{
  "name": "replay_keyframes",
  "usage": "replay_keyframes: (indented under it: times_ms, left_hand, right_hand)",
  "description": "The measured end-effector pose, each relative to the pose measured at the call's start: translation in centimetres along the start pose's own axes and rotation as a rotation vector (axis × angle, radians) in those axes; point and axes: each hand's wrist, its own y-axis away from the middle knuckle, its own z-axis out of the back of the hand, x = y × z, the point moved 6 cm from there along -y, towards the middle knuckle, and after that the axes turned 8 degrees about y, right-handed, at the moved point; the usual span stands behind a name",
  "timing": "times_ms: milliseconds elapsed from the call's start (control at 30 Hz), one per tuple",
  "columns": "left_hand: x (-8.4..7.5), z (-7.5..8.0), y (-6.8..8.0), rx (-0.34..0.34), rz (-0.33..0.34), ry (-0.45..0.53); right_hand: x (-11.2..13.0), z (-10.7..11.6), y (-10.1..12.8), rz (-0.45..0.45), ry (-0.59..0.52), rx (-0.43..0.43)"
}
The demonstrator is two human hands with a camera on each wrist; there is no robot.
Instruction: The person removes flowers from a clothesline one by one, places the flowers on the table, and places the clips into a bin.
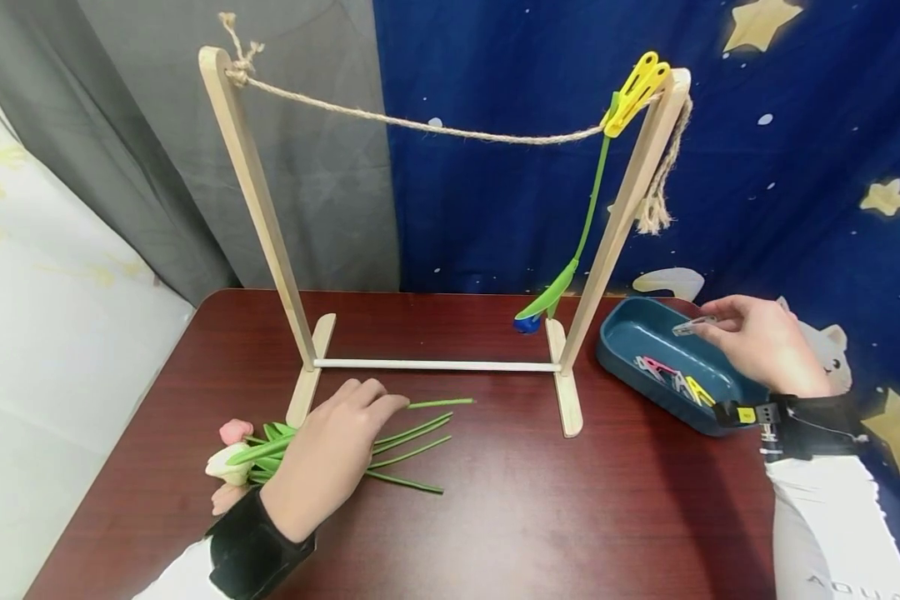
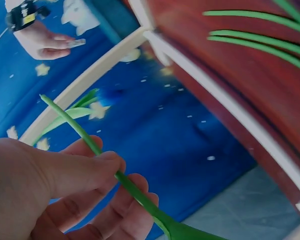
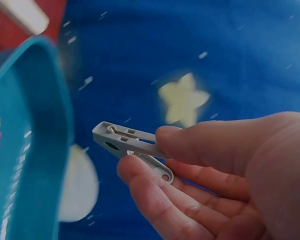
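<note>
- The right hand (image 1: 757, 342) pinches a white clothespin (image 3: 132, 150) between thumb and forefinger, over the far end of the blue tray (image 1: 622, 329). It looks light, stiff plastic, probably a little slick, and is best taken by the rear levers so that the jaws are free to open.
- The left hand (image 1: 330, 454) rests on the bunch of artificial tulips (image 1: 270, 454) near the front-left corner of the table (image 1: 495, 517); the left wrist view shows its thumb and fingers closed round one green stem (image 2: 115, 172).
- That stem looks thin, bendy and light; a grip in the middle of its length would likely keep it from drooping, and the soft heads should be spared squeezing.
- Count of pins: one white in the hand, one yellow clothespin (image 1: 637, 92) on the rope (image 1: 420, 123), and at least three coloured ones in the tray, though they overlap.
- Flowers: one blue-headed flower (image 1: 562, 283) hangs head-down from the yellow pin; roughly four stems lie on the table, with two or three pale heads showing beside the wrist.
- One wooden frame (image 1: 258, 208) with two uprights carries the single rope.
</note>
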Motion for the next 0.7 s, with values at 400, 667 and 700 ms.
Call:
replay_keyframes:
  times_ms: [400, 667, 700]
  left_hand:
    - [1.9, -3.7, 3.3, 0.104, -0.052, -0.164]
    - [2.7, -5.6, 4.6, 0.126, -0.121, -0.216]
    - [2.8, -5.7, 4.7, 0.127, -0.126, -0.214]
  right_hand:
    - [-5.8, -4.5, 0.4, -0.084, -0.009, 0.091]
    - [-7.0, -6.2, 0.7, -0.083, -0.005, 0.021]
    - [-7.1, -6.4, 0.8, -0.090, -0.002, 0.019]
